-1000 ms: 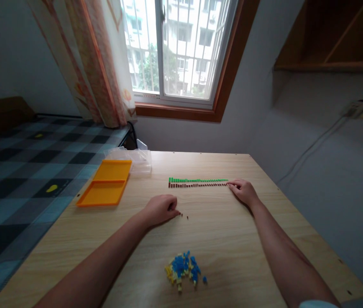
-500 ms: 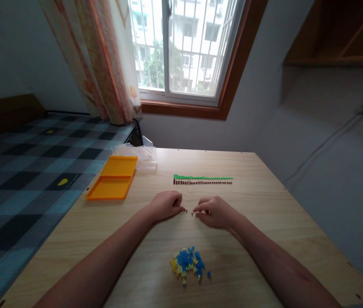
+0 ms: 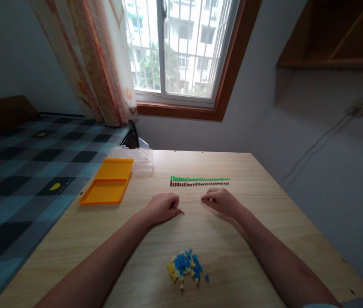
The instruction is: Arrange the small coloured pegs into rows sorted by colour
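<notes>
My left hand (image 3: 164,208) rests on the wooden table with curled fingers. A tiny dark brown block (image 3: 181,212) shows at its fingertips, and another brown block (image 3: 184,213) lies just beside them. Off to the right, my right hand (image 3: 220,200) hovers with thumb and fingers pinched together at a small brown block, largely hidden by the fingers. Beyond both hands runs a row of brown blocks (image 3: 186,184), ordered from larger at the left to smaller at the right. Directly behind it is a similar row of green blocks (image 3: 190,179).
A loose pile of blue and yellow blocks (image 3: 184,266) lies nearer me, between my forearms. At the table's left stand an orange two-section tray (image 3: 104,191) and clear plastic boxes (image 3: 144,160). A checked bed (image 3: 24,171) adjoins the left side.
My right hand has moved away from my left, up and to the right, toward the rows. The brown block beside its fingers is gone from the table. My left hand stays nearly in place.
</notes>
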Demonstrator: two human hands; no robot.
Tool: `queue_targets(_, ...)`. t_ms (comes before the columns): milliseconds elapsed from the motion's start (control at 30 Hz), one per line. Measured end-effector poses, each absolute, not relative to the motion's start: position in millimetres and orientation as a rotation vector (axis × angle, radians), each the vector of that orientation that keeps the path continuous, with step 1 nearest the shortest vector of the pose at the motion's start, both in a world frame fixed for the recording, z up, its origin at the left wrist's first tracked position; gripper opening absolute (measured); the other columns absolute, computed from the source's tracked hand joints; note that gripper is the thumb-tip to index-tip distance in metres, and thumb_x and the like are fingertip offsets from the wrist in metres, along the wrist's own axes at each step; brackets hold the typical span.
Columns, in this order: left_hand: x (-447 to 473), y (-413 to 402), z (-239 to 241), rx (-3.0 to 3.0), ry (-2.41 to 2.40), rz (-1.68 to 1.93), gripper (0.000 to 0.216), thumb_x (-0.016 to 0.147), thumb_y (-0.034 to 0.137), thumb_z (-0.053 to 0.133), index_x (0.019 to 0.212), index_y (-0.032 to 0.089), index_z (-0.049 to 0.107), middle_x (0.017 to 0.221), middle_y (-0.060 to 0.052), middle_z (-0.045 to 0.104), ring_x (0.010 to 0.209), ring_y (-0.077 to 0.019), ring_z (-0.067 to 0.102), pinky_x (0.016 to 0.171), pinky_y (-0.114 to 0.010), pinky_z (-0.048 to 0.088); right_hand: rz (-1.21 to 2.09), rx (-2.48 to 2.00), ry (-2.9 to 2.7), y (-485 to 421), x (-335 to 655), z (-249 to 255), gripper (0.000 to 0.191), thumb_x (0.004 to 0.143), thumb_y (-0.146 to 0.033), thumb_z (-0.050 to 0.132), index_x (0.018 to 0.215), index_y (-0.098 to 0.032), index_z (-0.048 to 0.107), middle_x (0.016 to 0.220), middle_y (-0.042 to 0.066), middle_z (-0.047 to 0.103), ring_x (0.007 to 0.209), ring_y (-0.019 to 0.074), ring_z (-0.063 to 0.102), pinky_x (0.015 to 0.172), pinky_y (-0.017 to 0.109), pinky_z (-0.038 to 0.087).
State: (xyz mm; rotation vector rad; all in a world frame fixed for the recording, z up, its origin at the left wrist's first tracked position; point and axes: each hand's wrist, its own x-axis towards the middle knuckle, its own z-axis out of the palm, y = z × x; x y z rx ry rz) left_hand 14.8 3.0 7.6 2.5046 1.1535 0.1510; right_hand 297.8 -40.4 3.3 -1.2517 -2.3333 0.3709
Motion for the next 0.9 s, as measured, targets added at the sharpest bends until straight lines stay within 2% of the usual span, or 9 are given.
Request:
queue_targets(167, 14.5, 4.8, 5.5, 2.5, 1.142, 0.164, 0.027, 0.078, 0.043, 0.065, 0.07, 0.021, 0.051, 0.074, 0.0, 0.061, 0.069, -0.0162, 0.051, 0.058, -0.027, 0.026, 0.063, -1.648, -1.962, -21.1, 394.9, -1.2, 0.022, 0.09, -0.034, 0.06, 0.091, -0.021, 0.078, 0.088, 0.007, 0.076, 0.072, 0.0183, 0.066, 0.072, 0.029, 0.05)
queue_targets(267, 14.9, 5.0, 5.8, 2.498, 1.147, 0.144, 0.028, 0.079, 0.043, 0.064, 0.07, 0.02, 0.05, 0.073, 0.0, 0.06, 0.068, -0.0164, 0.05, 0.058, -0.027, 0.026, 0.028, -1.744, -1.904, -18.2, 423.3, -17.8, 0.024, 0.087, -0.034, 0.059, 0.086, -0.021, 0.079, 0.088, 0.007, 0.077, 0.077, 0.0213, 0.068, 0.074, 0.03, 0.051)
queue_targets(500, 15.5, 3.9, 8.4, 2.481, 1.16, 0.135, 0.029, 0.079, 0.044, 0.064, 0.069, 0.02, 0.05, 0.073, 0.001, 0.06, 0.068, -0.016, 0.051, 0.059, -0.028, 0.027, 0.028, -1.807, -1.864, -4.9, 425.6, -47.8, 0.026, 0.088, -0.038, 0.057, 0.089, -0.024, 0.08, 0.093, 0.005, 0.078, 0.085, 0.022, 0.069, 0.077, 0.031, 0.051)
queue_targets(700, 15.3, 4.5, 6.5, 2.481, 1.175, 0.165, 0.029, 0.078, 0.042, 0.065, 0.068, 0.02, 0.05, 0.072, 0.002, 0.059, 0.068, -0.0156, 0.05, 0.058, -0.027, 0.026, 0.049, -1.77, -1.859, -6.9, 428.5, -48.0, 0.029, 0.089, -0.039, 0.056, 0.097, -0.023, 0.079, 0.098, 0.007, 0.077, 0.086, 0.0215, 0.069, 0.08, 0.031, 0.052)
queue_targets(900, 15.4, 3.8, 8.2, 2.472, 1.161, 0.164, 0.029, 0.078, 0.041, 0.065, 0.068, 0.02, 0.049, 0.071, 0.001, 0.059, 0.067, -0.0155, 0.049, 0.058, -0.027, 0.025, 0.055, -1.746, -1.885, -11.1, 427.3, -45.1, 0.03, 0.09, -0.038, 0.054, 0.094, -0.022, 0.079, 0.094, 0.006, 0.077, 0.085, 0.0217, 0.069, 0.078, 0.031, 0.052)
